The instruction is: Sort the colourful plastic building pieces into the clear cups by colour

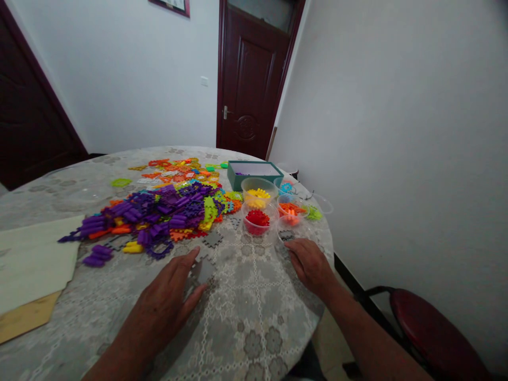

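My left hand [166, 296] is open, with thumb and fingers apart, resting low over the patterned tablecloth. Beside its fingertips lies a flat grey toothed plastic piece [205, 269], and a second grey piece [212, 239] sits a little farther off. On the right, my right hand [311, 263] has its fingers bent together at the near rim of a clear plastic bowl [298, 228]. Dark grey pieces [286, 235] show in that bowl. Whatever the right fingertips pinch is hidden. A clear bowl of red gear pieces [257, 220] stands left of it.
A large heap of purple plastic pieces [159, 206] with other colours covers the table's left middle. Behind the bowls of yellow [257, 197] and orange pieces [292, 209] stands a green box [254, 182]. Pale sheets [35, 259] lie left; a red chair [432, 328] stands right.
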Motion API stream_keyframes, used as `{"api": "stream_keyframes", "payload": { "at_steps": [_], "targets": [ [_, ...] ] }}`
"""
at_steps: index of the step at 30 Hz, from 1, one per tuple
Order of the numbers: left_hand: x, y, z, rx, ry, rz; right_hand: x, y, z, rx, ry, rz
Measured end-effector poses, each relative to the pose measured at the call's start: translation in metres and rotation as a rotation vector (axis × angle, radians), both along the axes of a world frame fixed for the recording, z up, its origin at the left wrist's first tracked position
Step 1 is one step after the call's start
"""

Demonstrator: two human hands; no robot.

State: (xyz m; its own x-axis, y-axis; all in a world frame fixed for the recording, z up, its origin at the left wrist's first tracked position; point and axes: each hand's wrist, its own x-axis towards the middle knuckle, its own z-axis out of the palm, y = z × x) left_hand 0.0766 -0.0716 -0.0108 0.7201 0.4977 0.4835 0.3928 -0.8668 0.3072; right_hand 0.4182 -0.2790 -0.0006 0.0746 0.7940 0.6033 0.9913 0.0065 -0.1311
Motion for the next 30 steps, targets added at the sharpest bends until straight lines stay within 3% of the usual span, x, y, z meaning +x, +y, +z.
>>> {"api": "stream_keyframes", "payload": {
  "at_steps": [5, 15, 22, 30],
  "targets": [
    [0.001, -0.001, 0.0, 0.01, -0.014, 0.003, 0.007, -0.014, 0.002, -0.077, -0.041, -0.099],
    [0.002, 0.002, -0.01, 0.058, 0.025, 0.025, 0.051, -0.031, -0.008, 0.038, -0.162, -0.315],
    [0.002, 0.004, -0.009, 0.069, 0.025, 0.026, 0.053, -0.036, -0.01, 0.066, -0.174, -0.473],
    [0.0, 0.01, -0.014, 0.051, 0.041, 0.038, 0.06, -0.037, -0.006, 0.07, -0.158, -0.55]
  ]
}}
